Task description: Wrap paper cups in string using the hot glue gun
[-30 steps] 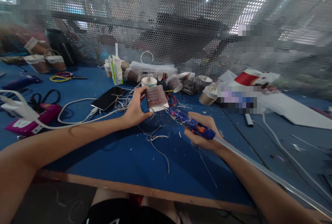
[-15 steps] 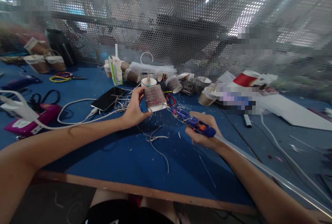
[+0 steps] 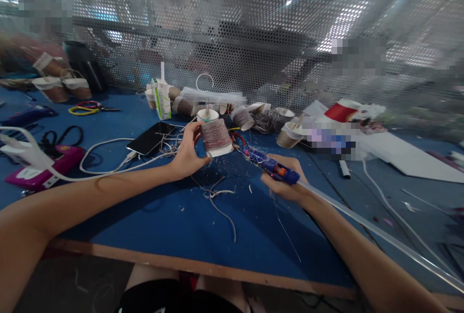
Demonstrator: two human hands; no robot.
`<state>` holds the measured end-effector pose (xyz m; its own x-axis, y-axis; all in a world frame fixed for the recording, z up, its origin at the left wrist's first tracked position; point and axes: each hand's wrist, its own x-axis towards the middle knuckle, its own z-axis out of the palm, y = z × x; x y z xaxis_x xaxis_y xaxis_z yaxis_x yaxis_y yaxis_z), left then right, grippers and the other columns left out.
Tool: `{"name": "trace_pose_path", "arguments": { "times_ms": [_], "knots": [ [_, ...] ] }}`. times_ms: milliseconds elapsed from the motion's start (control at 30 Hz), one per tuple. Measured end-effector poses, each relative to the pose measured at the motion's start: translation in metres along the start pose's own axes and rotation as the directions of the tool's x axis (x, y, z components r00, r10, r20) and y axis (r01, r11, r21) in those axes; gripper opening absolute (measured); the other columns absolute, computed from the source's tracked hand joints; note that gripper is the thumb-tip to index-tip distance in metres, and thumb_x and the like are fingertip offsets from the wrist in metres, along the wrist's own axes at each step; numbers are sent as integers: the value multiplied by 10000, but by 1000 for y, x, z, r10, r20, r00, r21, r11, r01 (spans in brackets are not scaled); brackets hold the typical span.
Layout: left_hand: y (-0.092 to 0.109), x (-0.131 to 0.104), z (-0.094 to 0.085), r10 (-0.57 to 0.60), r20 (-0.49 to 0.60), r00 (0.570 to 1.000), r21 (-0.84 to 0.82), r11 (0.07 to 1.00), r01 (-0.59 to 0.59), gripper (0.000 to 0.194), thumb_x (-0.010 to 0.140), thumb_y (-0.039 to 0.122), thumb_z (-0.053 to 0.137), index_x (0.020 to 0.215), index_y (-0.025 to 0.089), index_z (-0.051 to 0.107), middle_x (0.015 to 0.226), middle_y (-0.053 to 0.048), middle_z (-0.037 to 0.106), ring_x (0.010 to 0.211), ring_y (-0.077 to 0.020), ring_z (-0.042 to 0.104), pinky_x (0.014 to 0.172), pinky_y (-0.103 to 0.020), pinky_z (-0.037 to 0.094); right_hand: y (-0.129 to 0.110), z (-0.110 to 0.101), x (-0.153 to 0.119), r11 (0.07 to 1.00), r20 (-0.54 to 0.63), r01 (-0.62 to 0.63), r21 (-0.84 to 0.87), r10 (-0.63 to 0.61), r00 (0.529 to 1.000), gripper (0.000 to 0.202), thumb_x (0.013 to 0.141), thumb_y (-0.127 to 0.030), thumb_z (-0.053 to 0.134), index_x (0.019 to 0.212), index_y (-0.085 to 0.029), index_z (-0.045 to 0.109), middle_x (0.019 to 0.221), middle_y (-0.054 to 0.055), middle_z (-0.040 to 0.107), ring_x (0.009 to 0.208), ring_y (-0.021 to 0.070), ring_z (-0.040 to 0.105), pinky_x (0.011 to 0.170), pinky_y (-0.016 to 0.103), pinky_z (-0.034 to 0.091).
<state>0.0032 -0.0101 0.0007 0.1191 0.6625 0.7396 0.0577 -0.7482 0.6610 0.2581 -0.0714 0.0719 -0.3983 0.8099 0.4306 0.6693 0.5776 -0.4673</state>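
Note:
My left hand (image 3: 189, 152) grips a paper cup (image 3: 216, 137) wound with reddish-brown and greyish cord, tilted, with a bare white band showing at its lower edge. My right hand (image 3: 284, 177) is wrapped round a blue glue gun (image 3: 266, 162), whose tip points at the cup from a short gap away. Wisps of glue cling to the gun's front, and a long clear glue stick (image 3: 362, 219) runs out of its back along my right forearm. Loose pieces of cord (image 3: 223, 206) lie on the blue table (image 3: 163, 226) below the cup.
A phone (image 3: 150, 139) with a white cable lies left of the cup. Behind stand a drink carton (image 3: 162, 99) and several cord-wrapped cups (image 3: 242, 117). Scissors (image 3: 93, 107) and a magenta device (image 3: 47, 168) are farther left. White board (image 3: 406, 156) lies at right. A perforated metal screen (image 3: 232, 28) closes the back.
The glue gun in my right hand has drawn back slightly to the right, so its tip is farther from the cup. My left hand and the cup have hardly moved.

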Motion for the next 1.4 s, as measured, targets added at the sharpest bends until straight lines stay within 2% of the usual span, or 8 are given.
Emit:
{"name": "trace_pose_path", "arguments": {
  "times_ms": [200,400,633,733,833,1033,1233,1400],
  "knots": [
    [2,-1,-2,-7,14,1000,45,999,6,777,639,186,705,1312,258,322,1329,-114,394,1272,-284,475,1082,-503,458,17,-3,8,984,117,90,-152,-72,991,183,677,-256,557,638,-238,379,609,-15,463,538,144,439,531,280,318],
    [3,0,-5,48,19,999,124,991,-50,832,635,291,774,1348,264,346,1336,-115,392,1284,-304,436,1048,-487,477,21,-10,12,894,336,84,-440,78,939,271,686,-278,668,881,-221,489,934,60,570,720,210,580,599,307,423],
    [2,0,-5,69,24,997,135,988,-71,863,626,374,805,1346,291,336,1331,-95,379,1280,-296,429,1035,-489,471,23,-28,14,992,204,105,-72,-89,975,667,509,-567,862,907,-231,445,1076,97,530,888,242,568,791,394,509],
    [3,0,-4,99,21,995,136,985,-101,865,638,373,799,1354,299,319,1332,-90,365,1293,-300,410,1045,-492,463,10,-15,10,978,195,51,202,-91,977,561,642,-635,763,800,-240,397,1030,84,563,919,235,561,804,384,488],
    [6,0,-4,126,18,992,152,980,-127,872,654,374,795,1368,304,300,1333,-90,362,1309,-310,390,1051,-504,458,-12,8,3,857,273,-116,502,-30,961,413,880,-593,526,757,-233,366,1048,84,571,972,214,554,844,384,467],
    [16,2,-5,247,101,964,241,934,-265,834,697,498,776,1375,290,339,1293,-95,448,1231,-294,460,1027,-499,470,-31,36,-6,691,498,-349,634,-19,867,419,831,-637,580,847,-230,480,802,-5,452,727,143,434,710,301,435],
    [22,2,-4,297,140,945,302,896,-326,781,739,524,748,1378,271,378,1246,-98,508,1185,-291,501,1036,-503,455,-31,38,0,362,515,-431,827,-177,839,521,769,-744,555,802,-227,502,848,37,544,886,205,556,930,393,420],
    [17,3,-4,272,85,958,273,919,-285,785,728,449,778,1381,282,375,1282,-99,478,1212,-284,490,1034,-499,471,-34,29,2,177,511,-484,857,-179,840,478,769,-693,572,759,-219,513,743,26,550,846,226,603,897,419,457]
  ]
}}
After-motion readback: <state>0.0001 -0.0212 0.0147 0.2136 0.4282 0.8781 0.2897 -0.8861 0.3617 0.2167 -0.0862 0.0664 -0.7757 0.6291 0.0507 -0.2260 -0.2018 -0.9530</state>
